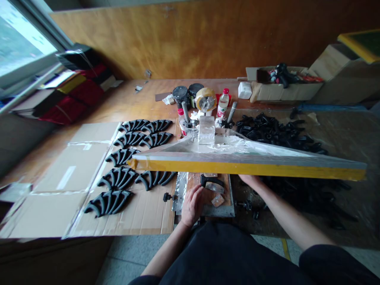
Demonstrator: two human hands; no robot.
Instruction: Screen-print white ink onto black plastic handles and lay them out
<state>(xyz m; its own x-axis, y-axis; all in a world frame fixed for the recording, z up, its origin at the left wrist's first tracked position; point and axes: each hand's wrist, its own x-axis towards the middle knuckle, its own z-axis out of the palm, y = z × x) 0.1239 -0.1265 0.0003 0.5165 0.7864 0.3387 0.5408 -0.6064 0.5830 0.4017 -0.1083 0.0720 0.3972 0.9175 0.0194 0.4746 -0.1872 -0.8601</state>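
Note:
A black curved handle (216, 181) lies on the small work plate (184, 207) in front of me, beside clear blocks (217, 200). My left hand (193, 202) is closed with its fingertips at the handle's left end. Above the plate, a screen-printing frame (252, 168) with a yellow front edge is tilted up on its clamp. My right hand (249, 180) is at the underside of that edge, its fingers hidden behind the frame. Rows of similar black handles (115, 178) lie fanned out on cardboard to the left.
A heap of loose black handles (273, 128) covers the table on the right, partly behind the frame. Jars (181, 95), a tape roll (206, 99) and a red-capped bottle (223, 103) stand behind the clamp. An open carton (279, 92) sits at the back right.

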